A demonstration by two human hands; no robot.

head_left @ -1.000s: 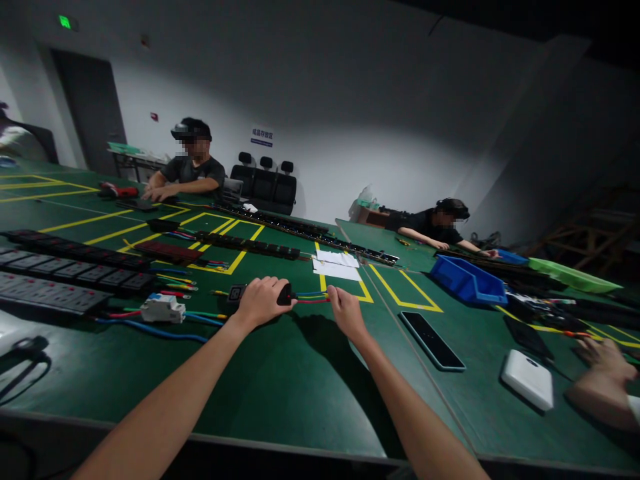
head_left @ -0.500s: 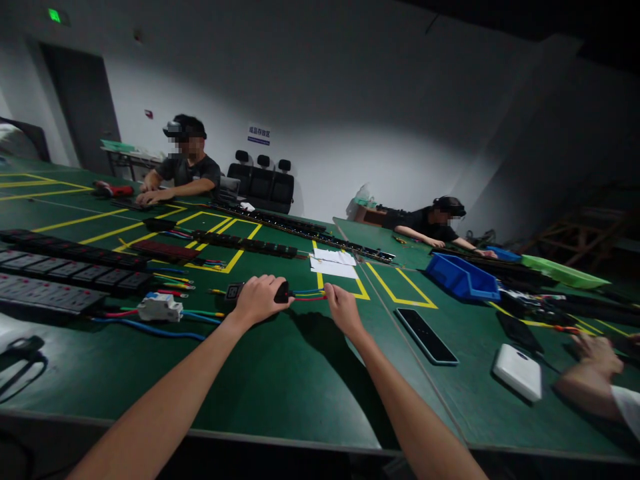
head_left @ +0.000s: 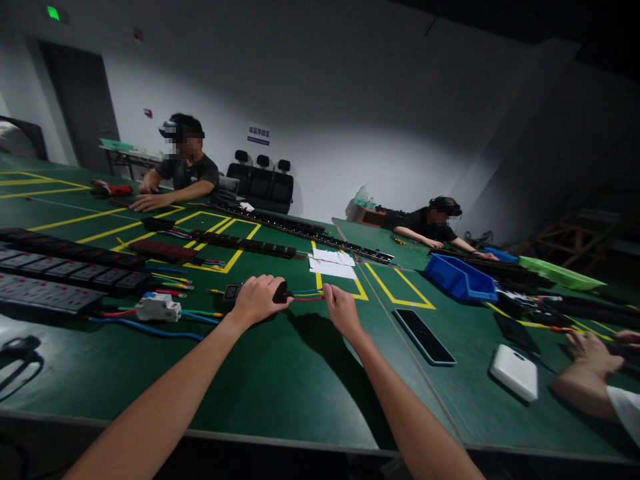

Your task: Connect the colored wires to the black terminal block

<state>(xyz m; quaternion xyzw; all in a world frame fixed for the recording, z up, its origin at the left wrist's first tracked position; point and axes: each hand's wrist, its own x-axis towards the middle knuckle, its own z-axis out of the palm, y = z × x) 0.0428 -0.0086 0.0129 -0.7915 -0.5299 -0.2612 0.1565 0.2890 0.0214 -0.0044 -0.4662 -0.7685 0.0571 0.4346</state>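
Observation:
My left hand is wrapped over a short black socket module, whose left end shows past my fingers. From its right end run thin blue, green-yellow and red wires. My right hand is closed in a fist around the far ends of these wires, which are hidden in it. Both hands are just above the green table. Left of the module lies a white circuit breaker with red, green and blue cables.
Several black power strips lie at the left. A phone, a white power bank and a blue bin are at the right. White papers lie ahead. A co-worker's hand is at the right edge; two people work across the table.
The view has shifted very slightly. Both my hands keep the same hold on the module and the wires.

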